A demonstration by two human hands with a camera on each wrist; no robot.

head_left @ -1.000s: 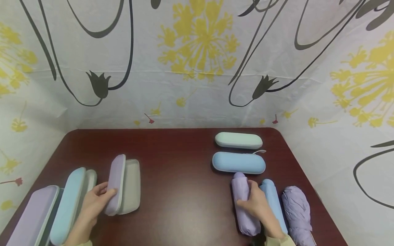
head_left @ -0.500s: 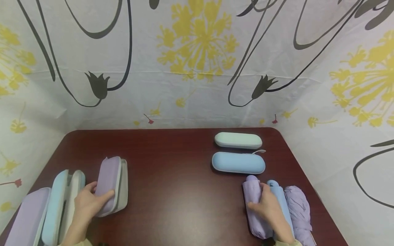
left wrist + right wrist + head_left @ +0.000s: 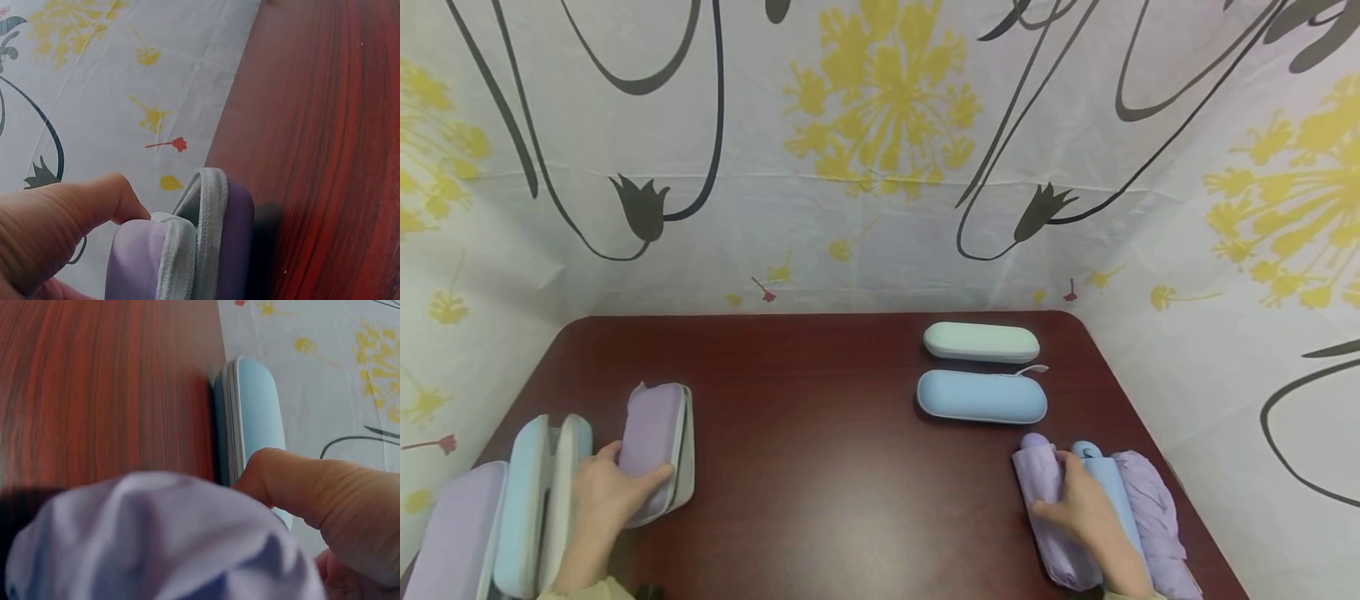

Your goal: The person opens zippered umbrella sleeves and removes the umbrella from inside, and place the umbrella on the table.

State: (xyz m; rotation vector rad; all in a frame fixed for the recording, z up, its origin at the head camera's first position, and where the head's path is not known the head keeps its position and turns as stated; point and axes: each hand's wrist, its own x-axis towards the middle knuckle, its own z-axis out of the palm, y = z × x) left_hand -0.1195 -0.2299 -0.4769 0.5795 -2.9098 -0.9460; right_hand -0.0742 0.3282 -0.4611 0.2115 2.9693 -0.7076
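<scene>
My left hand (image 3: 602, 500) grips a small lilac zip case (image 3: 651, 437), thumb on its lid and fingers at its left side. The case's lid stands partly raised, showing a grey lining; in the left wrist view the zip edges (image 3: 211, 219) gape apart. On the right, my right hand (image 3: 1086, 512) holds a lilac folded umbrella (image 3: 1041, 479), thumb across its top and fingers down its right side. A blue folded umbrella (image 3: 1108, 479) lies right against that hand, and a loosely wrapped lilac umbrella (image 3: 1153, 512) beside it. Lilac fabric (image 3: 156, 544) fills the lower right wrist view.
A gaping light blue case (image 3: 523, 500) and a larger lilac case (image 3: 460, 533) stand at the table's left edge. At the back right lie a closed blue case (image 3: 981, 397) and a mint case (image 3: 981, 342). A patterned cloth (image 3: 865, 275) hangs behind the dark red table (image 3: 820, 467).
My left hand has slid the lilac case leftward, its lid now lower, and the light blue case has shifted left too. My right hand has moved the lilac umbrella right, pushing its neighbours closer together.
</scene>
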